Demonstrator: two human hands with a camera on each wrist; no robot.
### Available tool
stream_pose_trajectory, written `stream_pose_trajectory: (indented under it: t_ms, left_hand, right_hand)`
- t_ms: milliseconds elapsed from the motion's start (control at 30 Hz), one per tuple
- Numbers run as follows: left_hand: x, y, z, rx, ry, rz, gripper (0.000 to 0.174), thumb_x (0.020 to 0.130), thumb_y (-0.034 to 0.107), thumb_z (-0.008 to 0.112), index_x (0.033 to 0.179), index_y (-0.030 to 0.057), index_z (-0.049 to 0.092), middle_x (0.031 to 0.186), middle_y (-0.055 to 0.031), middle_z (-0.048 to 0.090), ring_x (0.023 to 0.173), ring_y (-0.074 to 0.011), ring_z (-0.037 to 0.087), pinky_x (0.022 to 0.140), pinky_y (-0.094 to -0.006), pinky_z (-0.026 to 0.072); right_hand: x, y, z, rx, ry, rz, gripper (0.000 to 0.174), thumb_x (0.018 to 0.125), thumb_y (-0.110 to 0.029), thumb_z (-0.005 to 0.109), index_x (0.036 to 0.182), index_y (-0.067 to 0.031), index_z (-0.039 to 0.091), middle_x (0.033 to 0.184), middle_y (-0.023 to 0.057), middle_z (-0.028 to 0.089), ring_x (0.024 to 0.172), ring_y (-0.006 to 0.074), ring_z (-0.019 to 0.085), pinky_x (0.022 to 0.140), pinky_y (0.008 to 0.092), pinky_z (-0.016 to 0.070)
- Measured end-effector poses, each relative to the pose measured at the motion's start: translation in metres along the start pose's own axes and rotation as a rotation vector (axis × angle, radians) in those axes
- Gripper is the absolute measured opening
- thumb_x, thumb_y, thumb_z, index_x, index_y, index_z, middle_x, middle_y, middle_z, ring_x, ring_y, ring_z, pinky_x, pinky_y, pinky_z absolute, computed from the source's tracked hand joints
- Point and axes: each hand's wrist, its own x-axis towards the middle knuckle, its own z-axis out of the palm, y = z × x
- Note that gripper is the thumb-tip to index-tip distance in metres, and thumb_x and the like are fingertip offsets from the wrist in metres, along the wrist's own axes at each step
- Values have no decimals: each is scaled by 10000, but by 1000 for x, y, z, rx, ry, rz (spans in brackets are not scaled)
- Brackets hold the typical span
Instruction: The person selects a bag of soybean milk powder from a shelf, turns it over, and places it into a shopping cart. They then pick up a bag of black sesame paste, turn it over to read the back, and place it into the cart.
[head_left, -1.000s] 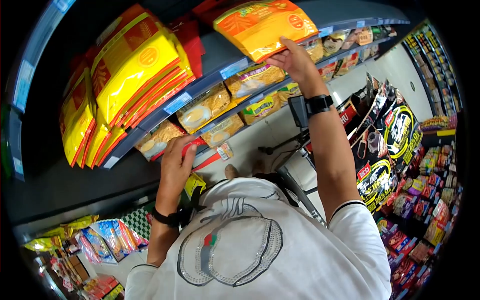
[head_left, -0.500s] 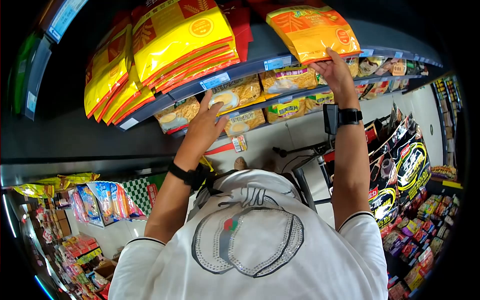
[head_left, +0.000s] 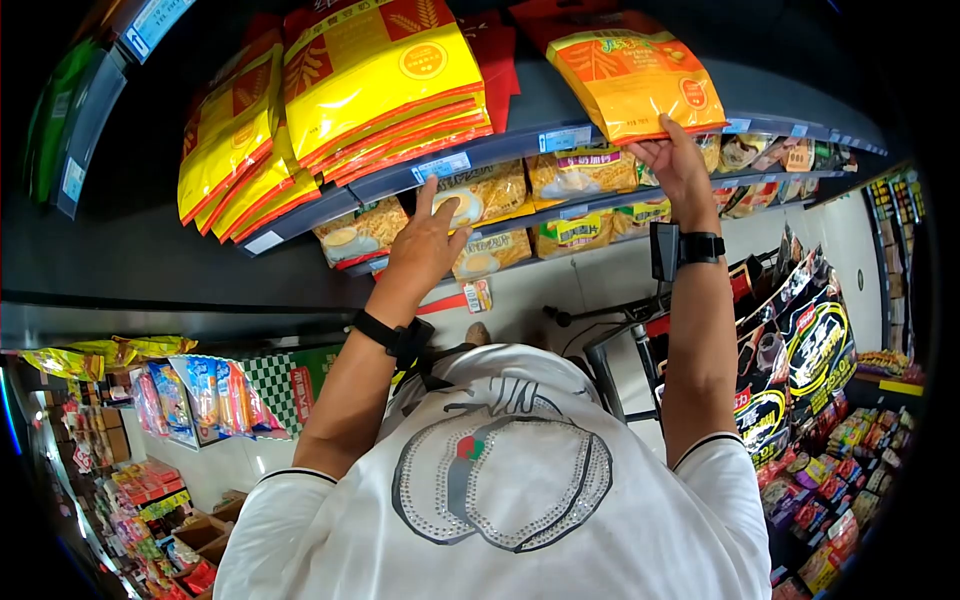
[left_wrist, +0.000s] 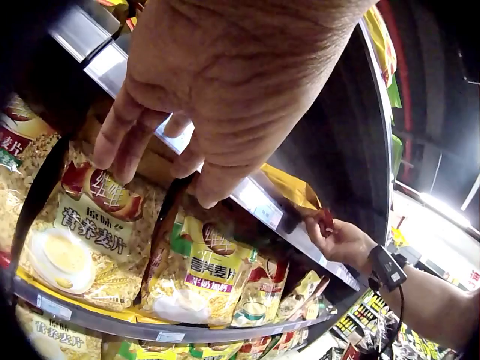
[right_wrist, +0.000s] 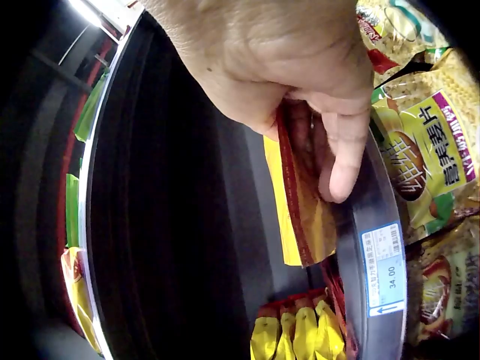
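An orange snack bag [head_left: 630, 70] lies on the top shelf with its lower edge over the shelf rail [head_left: 560, 138]. My right hand [head_left: 672, 150] pinches that lower edge; the right wrist view shows thumb and fingers closed on the bag's seam [right_wrist: 300, 202]. My left hand [head_left: 432, 215] reaches up empty, its fingers [left_wrist: 124, 139] straight and just below the rail, in front of clear bags of oat flakes [head_left: 480, 195]. A stack of yellow and red bags [head_left: 380, 80] lies on the top shelf to the left of the orange one.
A price tag [right_wrist: 386, 266] reading 34.00 sits on the rail by my right thumb. Lower shelves hold more oat bags [left_wrist: 199, 270]. A black and yellow snack display [head_left: 815, 330] stands to the right, a metal frame [head_left: 610, 370] below, and packed aisle racks [head_left: 200, 400] at lower left.
My left hand rose from the lower shelf of oat bags to just under the top shelf's rail. My right hand kept hold of the orange bag's edge.
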Motion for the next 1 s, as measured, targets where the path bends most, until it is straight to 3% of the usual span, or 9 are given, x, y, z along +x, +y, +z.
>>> stream_pose_trajectory:
  t_ms: [267, 600, 700, 833, 867, 933, 1000]
  left_hand:
    - [-1, 0, 1, -2, 20, 14, 523, 961, 325, 657, 1390, 36, 579, 1647, -204, 248, 1360, -397, 496, 1092, -448, 450]
    - [0, -3, 4, 2, 29, 26, 510, 965, 323, 654, 1384, 40, 585, 1633, -203, 282, 1346, -400, 508, 1087, -446, 454]
    - [1, -10, 11, 3, 73, 74, 476, 966, 310, 657, 1345, 26, 606, 1590, -223, 357, 1330, -403, 522, 1073, -439, 462]
    - [6, -3, 12, -157, 122, 177, 399, 982, 266, 648, 1264, -14, 623, 1450, -267, 500, 1253, -418, 570, 1015, -414, 494]
    - [14, -4, 16, -263, 92, 200, 379, 1004, 264, 629, 1263, -13, 624, 1401, -232, 547, 1168, -349, 634, 963, -380, 522]
    - [24, 14, 9, -611, -31, 53, 386, 1033, 309, 590, 1274, 10, 623, 1340, -180, 589, 1081, -258, 671, 902, -359, 544]
    - [38, 27, 5, -843, -130, -32, 498, 1039, 406, 567, 1320, -5, 563, 1262, -159, 617, 1049, -227, 678, 878, -351, 548]
  right_hand:
    - [1, -2, 9, -33, 51, -17, 371, 1059, -181, 502, 1321, 80, 467, 1239, 227, 655, 1076, 306, 709, 901, 381, 619]
    - [-59, 5, 72, 50, -64, -133, 321, 1033, -109, 502, 1275, 101, 483, 1205, 209, 647, 1029, 309, 709, 835, 399, 647]
    - [-85, 13, 77, 67, -33, -93, 272, 1027, -112, 513, 1218, 78, 552, 1163, 191, 670, 950, 294, 730, 801, 386, 648]
    - [-107, 34, 73, 108, -20, -95, 298, 1026, -174, 554, 1212, 57, 577, 1145, 162, 695, 893, 251, 739, 764, 373, 651]
    - [-115, 32, 77, 79, 6, -78, 314, 1032, -197, 550, 1214, 57, 574, 1142, 162, 696, 898, 249, 739, 764, 373, 650]
    - [-115, 44, 69, 112, -17, -43, 319, 1045, -207, 532, 1220, 57, 572, 1124, 162, 703, 896, 244, 739, 750, 372, 646]
    - [-118, 48, 67, 111, 2, -27, 315, 1044, -202, 536, 1230, 49, 573, 1120, 169, 704, 893, 261, 739, 745, 374, 645]
